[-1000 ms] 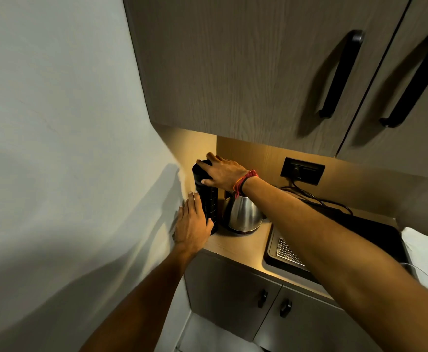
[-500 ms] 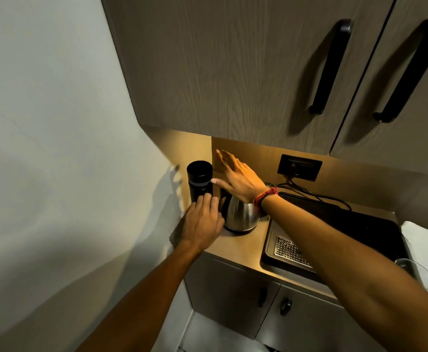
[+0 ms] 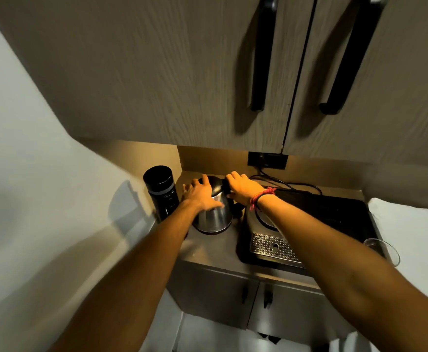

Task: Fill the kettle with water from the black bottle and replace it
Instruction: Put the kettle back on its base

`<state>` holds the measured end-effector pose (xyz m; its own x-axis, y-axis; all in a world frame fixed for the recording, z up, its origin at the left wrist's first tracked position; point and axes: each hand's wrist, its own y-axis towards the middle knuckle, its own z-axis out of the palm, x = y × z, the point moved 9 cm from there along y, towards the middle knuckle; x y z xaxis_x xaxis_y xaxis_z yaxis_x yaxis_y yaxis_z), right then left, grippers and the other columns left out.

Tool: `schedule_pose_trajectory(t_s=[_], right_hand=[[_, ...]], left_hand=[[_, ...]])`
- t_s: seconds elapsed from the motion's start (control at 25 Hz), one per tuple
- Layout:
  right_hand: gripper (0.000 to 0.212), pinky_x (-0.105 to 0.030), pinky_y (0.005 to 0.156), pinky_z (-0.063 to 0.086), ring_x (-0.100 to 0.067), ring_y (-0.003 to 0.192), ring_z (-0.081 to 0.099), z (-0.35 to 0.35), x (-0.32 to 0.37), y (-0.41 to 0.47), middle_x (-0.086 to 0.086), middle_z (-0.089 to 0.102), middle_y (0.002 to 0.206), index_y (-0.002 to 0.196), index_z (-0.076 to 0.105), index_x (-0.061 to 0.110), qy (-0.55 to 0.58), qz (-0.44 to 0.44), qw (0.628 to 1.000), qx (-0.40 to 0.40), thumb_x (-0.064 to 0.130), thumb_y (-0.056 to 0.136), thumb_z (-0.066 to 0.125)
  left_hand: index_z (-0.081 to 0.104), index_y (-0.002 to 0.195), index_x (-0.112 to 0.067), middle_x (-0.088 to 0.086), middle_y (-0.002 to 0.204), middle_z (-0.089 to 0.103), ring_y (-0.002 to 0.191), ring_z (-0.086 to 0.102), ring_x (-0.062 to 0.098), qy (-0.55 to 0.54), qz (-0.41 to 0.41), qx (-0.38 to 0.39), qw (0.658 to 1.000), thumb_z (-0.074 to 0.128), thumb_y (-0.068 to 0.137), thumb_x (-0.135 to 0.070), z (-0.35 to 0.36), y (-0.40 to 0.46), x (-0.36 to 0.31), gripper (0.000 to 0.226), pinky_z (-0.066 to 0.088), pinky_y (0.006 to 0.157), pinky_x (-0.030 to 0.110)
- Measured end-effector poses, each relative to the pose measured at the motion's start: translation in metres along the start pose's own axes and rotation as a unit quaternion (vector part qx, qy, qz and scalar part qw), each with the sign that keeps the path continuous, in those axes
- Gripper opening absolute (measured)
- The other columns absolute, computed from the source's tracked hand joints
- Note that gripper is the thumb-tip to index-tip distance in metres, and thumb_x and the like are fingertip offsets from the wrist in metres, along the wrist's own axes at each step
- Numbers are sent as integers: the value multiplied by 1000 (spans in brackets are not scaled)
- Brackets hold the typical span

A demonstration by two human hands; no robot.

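Both hands are working on the rounded stainless-steel kettle [image 3: 214, 214], which is sitting upright on the brown counter [image 3: 215, 246] in the back-left corner, just under the wood-grain upper cabinets [image 3: 157, 72].

Left hand [image 3: 200, 194] is lying against the kettle's left flank, fingers spread and loosely open, thumb running across the front of the steel body. Looks like a steadying touch rather than a wrap; can't tell how firm the contact is.

Right hand [image 3: 242, 188] is coming in from the right over the kettle's top rear, fingers curled down onto the dark handle/lid area. The palm is hiding the part underneath, so can't tell if the fingers are fully closing on the handle. A red thread band [image 3: 261, 199] is sitting on that wrist.

The tall black cylindrical bottle [image 3: 160, 193] is standing upright just left of the kettle, against the white side wall [image 3: 29, 161], cap on, nobody touching it. A small gap is showing between bottle and left hand.

Right of the kettle, a black tray-like appliance with a perforated metal drip grate [image 3: 274, 247] is taking up the rest of the counter. Black cables [image 3: 284, 180] are running from it up to the dark wall socket [image 3: 267, 160]. A clear glass [image 3: 383, 251] is sitting at the appliance's right edge, partly behind the right forearm.
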<state>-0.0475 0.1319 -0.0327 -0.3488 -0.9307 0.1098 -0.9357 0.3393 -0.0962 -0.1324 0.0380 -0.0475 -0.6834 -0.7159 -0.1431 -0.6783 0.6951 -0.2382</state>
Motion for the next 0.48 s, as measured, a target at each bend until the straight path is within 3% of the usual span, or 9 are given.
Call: schedule_pose_trajectory(t_s=[0.12, 0.48], right_hand=[[44, -52, 96, 51, -42, 121, 55, 1, -7, 3, -22, 50, 134, 135, 40, 5, 17, 26, 1000, 0, 16, 96, 57], [34, -51, 89, 53, -42, 114, 58, -24, -11, -14, -22, 53, 128, 126, 45, 1, 0, 37, 998, -46, 6, 93, 54]], left_hand=[[-4, 157, -10, 33, 159, 11, 145, 16, 53, 20, -14, 12, 1000, 75, 72, -65, 7, 5, -1, 129, 23, 115, 61], [14, 153, -11, 31, 154, 24, 141, 27, 50, 3, -6, -30, 1000, 81, 63, -67, -8, 8, -16, 125, 35, 110, 58]])
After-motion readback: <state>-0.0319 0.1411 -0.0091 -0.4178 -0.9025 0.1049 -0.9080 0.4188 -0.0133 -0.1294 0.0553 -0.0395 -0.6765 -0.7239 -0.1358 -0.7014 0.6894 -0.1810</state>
